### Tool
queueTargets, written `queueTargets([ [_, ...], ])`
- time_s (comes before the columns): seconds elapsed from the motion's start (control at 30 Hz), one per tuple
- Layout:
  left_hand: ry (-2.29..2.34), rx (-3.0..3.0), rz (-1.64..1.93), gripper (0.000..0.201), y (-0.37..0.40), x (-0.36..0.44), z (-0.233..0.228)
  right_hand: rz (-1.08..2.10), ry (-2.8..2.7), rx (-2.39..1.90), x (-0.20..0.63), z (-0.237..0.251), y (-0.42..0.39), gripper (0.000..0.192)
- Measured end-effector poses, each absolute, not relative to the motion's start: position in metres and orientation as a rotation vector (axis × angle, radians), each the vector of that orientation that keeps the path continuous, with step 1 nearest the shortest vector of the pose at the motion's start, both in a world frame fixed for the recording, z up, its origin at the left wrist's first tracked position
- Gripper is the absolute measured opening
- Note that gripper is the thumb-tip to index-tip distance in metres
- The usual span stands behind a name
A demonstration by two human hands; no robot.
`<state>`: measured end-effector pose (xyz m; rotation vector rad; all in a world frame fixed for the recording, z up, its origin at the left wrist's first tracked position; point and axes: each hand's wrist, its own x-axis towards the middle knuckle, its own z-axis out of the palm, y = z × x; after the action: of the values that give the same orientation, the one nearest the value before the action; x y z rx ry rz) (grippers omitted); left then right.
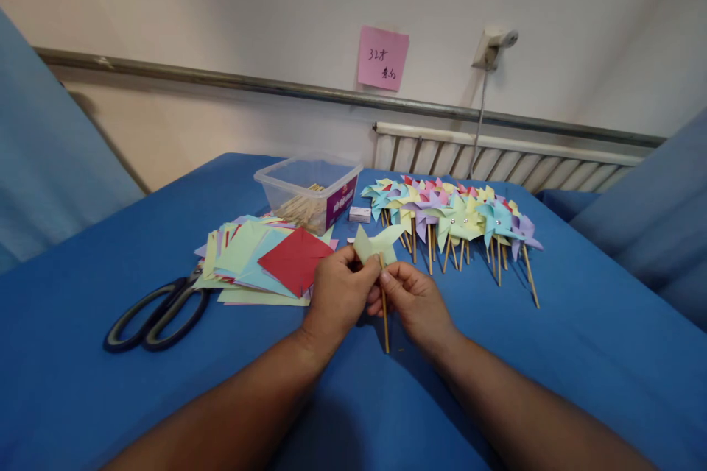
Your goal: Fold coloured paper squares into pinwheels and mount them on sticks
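Observation:
Between my two hands is a pale green paper pinwheel (388, 239) with a thin wooden stick (385, 324) against it. My left hand (341, 287) is closed on the pinwheel, its thumb near the top of the stick. Thumb and fingers of my right hand (415, 300) pinch around the stick just below the paper. The stick points down toward me, slightly tilted. Fingers hide the pinwheel's centre and how the stick joins it. Left of my hands lies a red paper square (297, 259) on a stack of coloured paper sheets (237, 261).
Black-handled scissors (160, 313) lie at the left, blades under the paper. Behind stands a clear plastic tub (276, 184) of wooden sticks, beside a small box (360, 215). Several pinwheels on sticks (453, 217) lie at the right. A blue cloth (579, 368) covers the table; a radiator (508, 154) is behind.

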<state>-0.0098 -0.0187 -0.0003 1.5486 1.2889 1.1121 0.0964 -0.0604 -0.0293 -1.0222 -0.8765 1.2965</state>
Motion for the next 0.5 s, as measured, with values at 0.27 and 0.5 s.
queueTargets([
  [0.27, 1.29, 1.548, 1.112, 0.025, -0.0186, -0.0097, -0.0008, 1.281, -0.862, -1.023, 0.0955, -0.0275, -0.0613, 0.043],
  [0.5, 1.272, 1.546, 1.108, 0.026, -0.0165, -0.0104, -0.0033, 1.286, -0.84, -1.021, 0.0952, -0.0292, -0.0601, 0.044],
])
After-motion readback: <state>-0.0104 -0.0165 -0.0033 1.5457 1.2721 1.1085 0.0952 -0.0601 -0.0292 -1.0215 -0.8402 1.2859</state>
